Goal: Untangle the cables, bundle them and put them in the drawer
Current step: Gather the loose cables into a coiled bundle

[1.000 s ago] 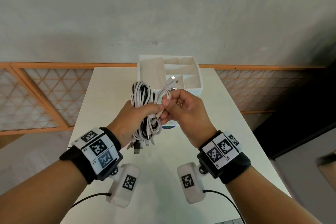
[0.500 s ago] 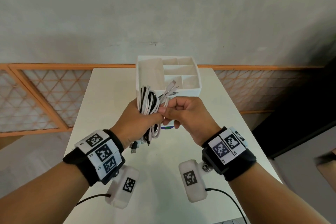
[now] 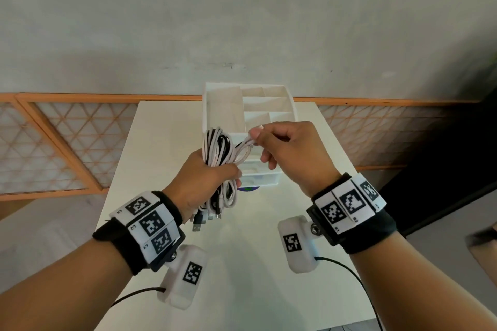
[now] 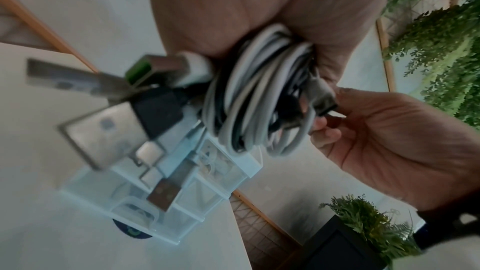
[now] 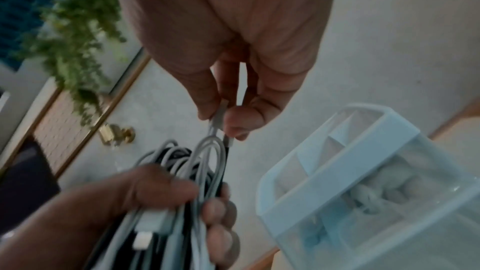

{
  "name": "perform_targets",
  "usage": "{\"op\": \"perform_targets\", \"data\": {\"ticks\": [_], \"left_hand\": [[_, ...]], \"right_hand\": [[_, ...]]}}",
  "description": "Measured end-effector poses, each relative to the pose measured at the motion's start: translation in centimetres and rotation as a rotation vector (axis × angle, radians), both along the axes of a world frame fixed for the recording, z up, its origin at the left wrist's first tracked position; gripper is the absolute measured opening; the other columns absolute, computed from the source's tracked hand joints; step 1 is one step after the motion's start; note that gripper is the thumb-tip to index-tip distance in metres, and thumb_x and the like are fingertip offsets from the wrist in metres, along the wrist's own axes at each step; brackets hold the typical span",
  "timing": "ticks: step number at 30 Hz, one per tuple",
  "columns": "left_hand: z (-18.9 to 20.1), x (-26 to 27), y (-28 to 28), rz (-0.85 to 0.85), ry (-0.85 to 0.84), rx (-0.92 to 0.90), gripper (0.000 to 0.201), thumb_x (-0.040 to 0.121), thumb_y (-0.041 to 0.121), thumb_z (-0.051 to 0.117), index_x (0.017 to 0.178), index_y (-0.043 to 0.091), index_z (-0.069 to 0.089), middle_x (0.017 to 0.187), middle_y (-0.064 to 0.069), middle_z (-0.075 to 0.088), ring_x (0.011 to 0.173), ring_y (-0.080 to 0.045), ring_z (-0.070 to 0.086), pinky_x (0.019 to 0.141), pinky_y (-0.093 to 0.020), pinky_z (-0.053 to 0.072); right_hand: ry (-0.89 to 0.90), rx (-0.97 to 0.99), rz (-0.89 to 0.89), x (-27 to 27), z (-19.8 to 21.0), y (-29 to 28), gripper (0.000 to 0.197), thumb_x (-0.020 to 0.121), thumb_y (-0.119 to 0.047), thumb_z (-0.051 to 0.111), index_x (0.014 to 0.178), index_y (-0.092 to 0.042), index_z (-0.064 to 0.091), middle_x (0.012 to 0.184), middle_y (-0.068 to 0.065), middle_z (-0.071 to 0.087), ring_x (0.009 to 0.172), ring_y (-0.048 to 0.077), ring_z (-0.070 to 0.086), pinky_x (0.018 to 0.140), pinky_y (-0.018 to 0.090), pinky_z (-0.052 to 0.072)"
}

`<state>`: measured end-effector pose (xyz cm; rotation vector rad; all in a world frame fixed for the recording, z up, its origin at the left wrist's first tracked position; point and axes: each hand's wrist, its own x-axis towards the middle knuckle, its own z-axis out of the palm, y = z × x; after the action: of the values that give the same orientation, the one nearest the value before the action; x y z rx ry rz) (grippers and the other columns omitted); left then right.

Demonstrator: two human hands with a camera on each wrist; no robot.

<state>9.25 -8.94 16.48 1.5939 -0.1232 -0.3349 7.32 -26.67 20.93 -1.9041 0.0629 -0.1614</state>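
While clutched mid-coil in the left hand [image 3: 200, 179] above the worktop [image 3: 166, 137], near the drawer [image 3: 259, 179], cable bundle [image 3: 218, 154] probably light, floppy; loose ends [image 3: 248, 140] pinched by right hand [image 3: 291, 150]; best gripped around middle.

Cable bundle [image 3: 219, 158] before the organizer [image 3: 223, 105] (on table [image 3: 161, 142]).

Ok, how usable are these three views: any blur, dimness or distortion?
Head view: sharp and evenly lit, wide-angle bending at the edges. Left wrist view: dim, the USB plugs close to the lens smeared. Right wrist view: dim, motion-blurred on the plant and cable bundle; the white organizer looks soft.
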Motion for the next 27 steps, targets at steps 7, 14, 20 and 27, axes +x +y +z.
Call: {"op": "perform_targets", "data": {"ticks": [7,14,20,27], "left_hand": [[0.0,-0.3,-0.1,0.032,0.133,-0.134,0.022,0.073,0.007,0.071,0.092,-0.002,0.066,0.073,-0.016,0.067,0.076,-0.033,0.066,0.069,-0.039,0.052],[0.4,-0.9,0.0,-0.086,0.246,-0.403,0.027,0.068,0.005,0.060,0.094,0.002,0.065,0.088,-0.019,0.061,0.081,-0.028,0.062,0.071,-0.033,0.053],[0.7,-1.1,0.1,-0.141,0.328,-0.514,0.017,0.072,0.009,0.058,0.084,0.007,0.070,0.078,-0.014,0.065,0.069,-0.025,0.065,0.066,-0.033,0.056],[1.3,-0.9,-0.1,-0.083,0.311,-0.496,0.015,0.079,0.013,0.069,0.091,0.004,0.065,0.073,-0.012,0.064,0.063,-0.021,0.065,0.060,-0.031,0.056]], "right_hand": [[-0.397,-0.257,-0.081,-0.9,-2.7,2.2,0.013,0.087,-0.020,0.077,0.100,-0.020,0.081,0.102,0.002,0.062,0.063,0.012,0.061,0.063,0.012,0.048],[-0.689,-0.295,0.088,-1.1,-4.3,1.6,0.017,0.085,0.005,0.074,0.097,-0.004,0.080,0.092,0.012,0.064,0.074,0.017,0.065,0.066,0.024,0.055],[-0.689,-0.235,0.123,-1.6,-4.4,1.2,0.019,0.082,0.008,0.070,0.095,-0.003,0.079,0.093,0.010,0.060,0.075,0.014,0.063,0.069,0.023,0.055],[-0.604,-0.110,0.150,-2.7,-4.6,1.8,0.013,0.086,0.005,0.069,0.091,-0.002,0.079,0.093,0.009,0.066,0.087,0.018,0.067,0.075,0.028,0.056]]}}
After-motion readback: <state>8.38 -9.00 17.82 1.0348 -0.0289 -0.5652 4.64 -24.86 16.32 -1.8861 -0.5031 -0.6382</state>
